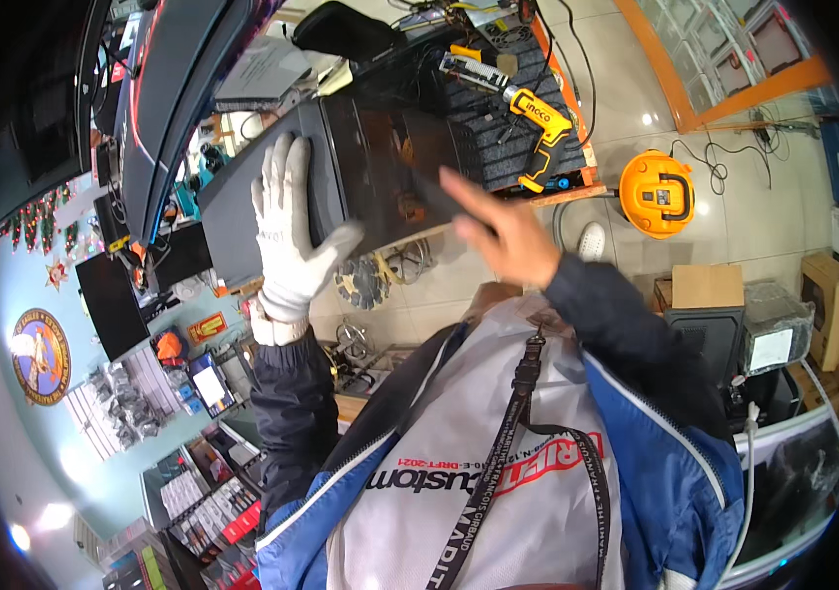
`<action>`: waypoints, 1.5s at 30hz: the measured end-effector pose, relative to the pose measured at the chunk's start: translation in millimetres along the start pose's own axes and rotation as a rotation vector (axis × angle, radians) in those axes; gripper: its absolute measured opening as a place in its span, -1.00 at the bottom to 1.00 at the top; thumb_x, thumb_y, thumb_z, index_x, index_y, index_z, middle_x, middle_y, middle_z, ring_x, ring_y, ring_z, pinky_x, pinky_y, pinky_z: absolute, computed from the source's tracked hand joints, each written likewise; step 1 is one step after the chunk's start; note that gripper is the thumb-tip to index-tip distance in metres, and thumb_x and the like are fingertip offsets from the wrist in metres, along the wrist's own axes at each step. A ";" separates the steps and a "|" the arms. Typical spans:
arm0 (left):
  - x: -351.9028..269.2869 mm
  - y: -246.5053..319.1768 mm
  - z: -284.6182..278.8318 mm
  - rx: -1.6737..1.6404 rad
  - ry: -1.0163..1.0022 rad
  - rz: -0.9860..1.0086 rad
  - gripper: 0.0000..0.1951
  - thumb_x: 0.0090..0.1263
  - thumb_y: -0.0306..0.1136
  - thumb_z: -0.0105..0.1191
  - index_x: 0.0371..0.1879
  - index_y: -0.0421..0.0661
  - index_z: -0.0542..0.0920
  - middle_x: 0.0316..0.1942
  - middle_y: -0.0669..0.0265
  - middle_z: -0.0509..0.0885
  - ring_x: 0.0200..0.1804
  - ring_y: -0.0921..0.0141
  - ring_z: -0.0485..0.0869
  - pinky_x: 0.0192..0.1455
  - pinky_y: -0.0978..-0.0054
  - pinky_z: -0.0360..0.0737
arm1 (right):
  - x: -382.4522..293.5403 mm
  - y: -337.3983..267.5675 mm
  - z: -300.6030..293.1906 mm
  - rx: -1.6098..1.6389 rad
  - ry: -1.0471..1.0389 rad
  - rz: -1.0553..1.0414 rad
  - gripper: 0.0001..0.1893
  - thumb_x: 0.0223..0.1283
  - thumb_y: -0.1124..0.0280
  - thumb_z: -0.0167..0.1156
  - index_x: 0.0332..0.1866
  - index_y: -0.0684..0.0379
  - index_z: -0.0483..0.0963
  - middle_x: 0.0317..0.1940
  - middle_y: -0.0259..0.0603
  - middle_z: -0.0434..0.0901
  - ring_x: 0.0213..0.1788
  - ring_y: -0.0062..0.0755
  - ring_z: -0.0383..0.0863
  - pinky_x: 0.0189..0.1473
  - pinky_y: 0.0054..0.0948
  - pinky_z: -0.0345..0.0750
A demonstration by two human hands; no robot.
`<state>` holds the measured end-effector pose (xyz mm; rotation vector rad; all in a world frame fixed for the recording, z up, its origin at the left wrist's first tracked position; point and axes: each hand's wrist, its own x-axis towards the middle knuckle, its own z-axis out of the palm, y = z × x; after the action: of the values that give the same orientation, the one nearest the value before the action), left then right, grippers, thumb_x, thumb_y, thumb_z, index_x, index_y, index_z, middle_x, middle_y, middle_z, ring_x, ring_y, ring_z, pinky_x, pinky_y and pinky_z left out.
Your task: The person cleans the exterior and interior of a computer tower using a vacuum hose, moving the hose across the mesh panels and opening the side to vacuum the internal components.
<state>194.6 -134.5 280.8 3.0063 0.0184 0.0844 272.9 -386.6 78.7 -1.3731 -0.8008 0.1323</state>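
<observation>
My left hand, in a white knit glove, lies flat against a black box-shaped casing that looks like a computer case. Its fingers point away from me and the thumb is spread. My bare right hand is blurred, with the index finger extended over the near edge of the casing's glossy dark panel. Whether it touches the panel I cannot tell. Beyond my right hand, a yellow and black INGCO cordless screwdriver rests on a ribbed dark mat.
A yellow canister vacuum stands on the tiled floor to the right, near a white shoe. Cables trail past the orange-edged bench. A large dark monitor rises at left. Cardboard boxes are at lower right.
</observation>
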 end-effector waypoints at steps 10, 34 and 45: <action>-1.0 5.6 4.6 0.040 0.025 -0.066 0.07 0.35 0.17 0.43 0.82 0.02 0.29 0.82 -0.02 0.26 0.82 -0.20 0.18 0.77 -0.45 0.00 | 48.1 -106.5 -26.7 -0.027 -0.257 0.509 -0.31 0.69 0.23 0.21 0.79 0.16 0.25 -0.31 0.33 0.78 -0.25 0.51 0.79 -0.11 0.18 0.68; -10.2 0.5 21.5 0.085 0.224 0.041 -0.01 0.42 0.29 0.38 0.76 0.05 0.38 0.77 0.05 0.36 0.78 -0.09 0.28 0.68 -0.53 0.14 | 84.6 -143.3 3.7 0.188 -0.104 0.943 -0.37 0.80 0.06 0.09 0.82 -0.04 0.24 -0.54 -0.27 0.57 -0.64 -0.47 0.60 -0.57 -0.36 0.64; -4.9 -12.9 24.5 0.112 0.195 0.107 -0.19 0.63 0.17 0.17 0.78 0.08 0.36 0.76 0.02 0.38 0.73 -0.16 0.35 0.66 -0.40 0.22 | 13.9 -120.8 -2.2 0.406 -0.233 0.873 -0.30 0.82 0.07 0.10 0.89 -0.02 0.15 -0.48 -0.30 0.60 -0.60 -0.55 0.59 -0.48 -0.41 0.63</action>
<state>190.9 -125.1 254.6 3.0965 -0.1215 0.4007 240.9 -409.4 193.8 -1.2390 -0.2812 1.0901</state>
